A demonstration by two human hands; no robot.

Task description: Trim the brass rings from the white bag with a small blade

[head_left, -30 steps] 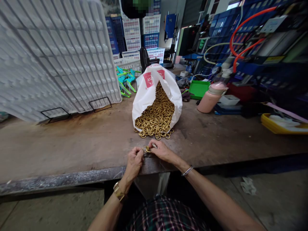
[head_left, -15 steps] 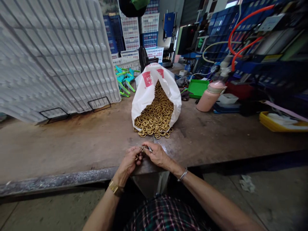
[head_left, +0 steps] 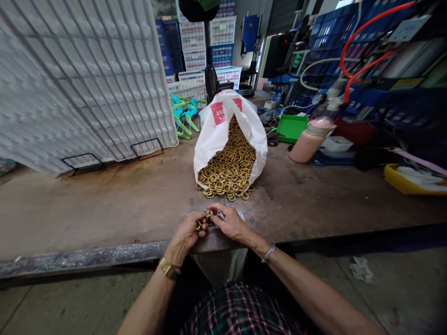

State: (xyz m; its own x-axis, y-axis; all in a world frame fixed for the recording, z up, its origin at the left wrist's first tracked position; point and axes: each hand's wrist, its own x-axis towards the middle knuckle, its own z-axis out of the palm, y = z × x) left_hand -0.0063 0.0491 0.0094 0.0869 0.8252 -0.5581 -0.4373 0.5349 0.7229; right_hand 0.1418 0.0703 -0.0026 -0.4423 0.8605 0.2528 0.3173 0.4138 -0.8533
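Observation:
Close together over the table's front edge, my two hands work at chest level. My left hand point(head_left: 186, 232) is closed, with brass-coloured rings point(head_left: 199, 226) in its curled fingers. Another ring point(head_left: 209, 214) shows between the fingertips of both hands. My right hand point(head_left: 230, 224) is closed as well; a small silvery metal piece point(head_left: 220, 214) sticks out of its grip, its kind too small to make out. Just beyond the hands lies a white plastic bag point(head_left: 211, 146), its mouth toward me and a heap of brass rings point(head_left: 228, 170) spilling from it onto the table.
White ridged trays point(head_left: 87, 83) stand on edge at the left in black wire holders point(head_left: 84, 163). A pink bottle point(head_left: 309, 143), a green tray point(head_left: 292, 128) and a yellow tray point(head_left: 407, 184) are on the right. Stacked crates point(head_left: 221, 31) rise behind the table point(head_left: 115, 204).
The view has shifted slightly, so the surroundings sit a little further right. Both hands stay together, and the ring between their fingertips now shows more clearly.

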